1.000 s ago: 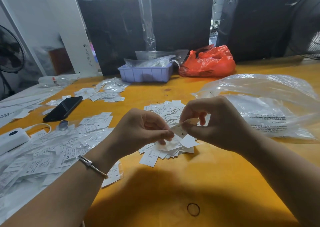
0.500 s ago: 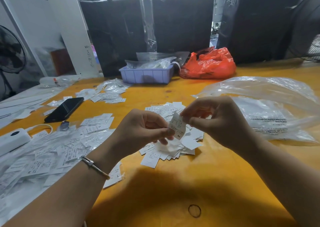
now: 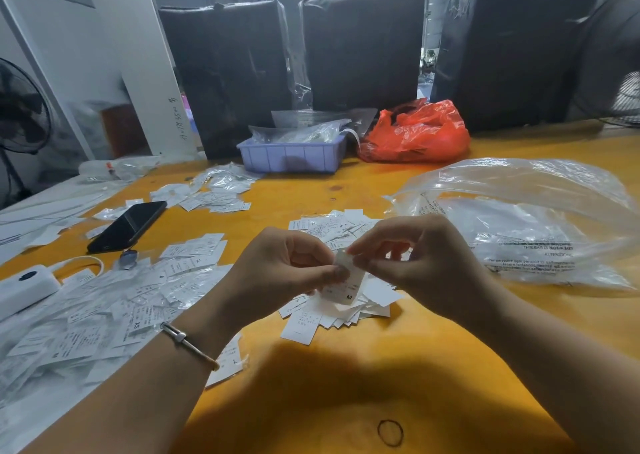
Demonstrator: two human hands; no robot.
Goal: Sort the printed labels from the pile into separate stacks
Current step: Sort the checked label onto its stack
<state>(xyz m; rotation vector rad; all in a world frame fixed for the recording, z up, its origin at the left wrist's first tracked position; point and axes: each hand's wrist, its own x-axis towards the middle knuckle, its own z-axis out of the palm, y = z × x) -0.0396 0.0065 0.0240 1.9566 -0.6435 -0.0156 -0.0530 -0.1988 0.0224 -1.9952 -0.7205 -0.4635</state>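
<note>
A small white printed label (image 3: pixel 348 285) marked "M" hangs upright between my two hands above the yellow table (image 3: pixel 346 384). My left hand (image 3: pixel 280 273) pinches its upper left edge. My right hand (image 3: pixel 419 259) pinches its top with thumb and forefinger. Directly under the hands lies a loose pile of labels (image 3: pixel 332 311), partly hidden by them. A wide spread of labels (image 3: pixel 114 308) covers the table at the left. A smaller group of labels (image 3: pixel 214 197) lies further back.
A black phone (image 3: pixel 128 226) and a white power bank (image 3: pixel 26 289) lie at the left. A large clear plastic bag (image 3: pixel 526 225) is at the right. A purple tray (image 3: pixel 292 156) and a red bag (image 3: pixel 415 133) stand at the back. A rubber band (image 3: pixel 390 433) lies near the front.
The label was tilted low between the fingers; both hands have turned it upright so its printed face with the "M" shows. The hands stayed over the central pile.
</note>
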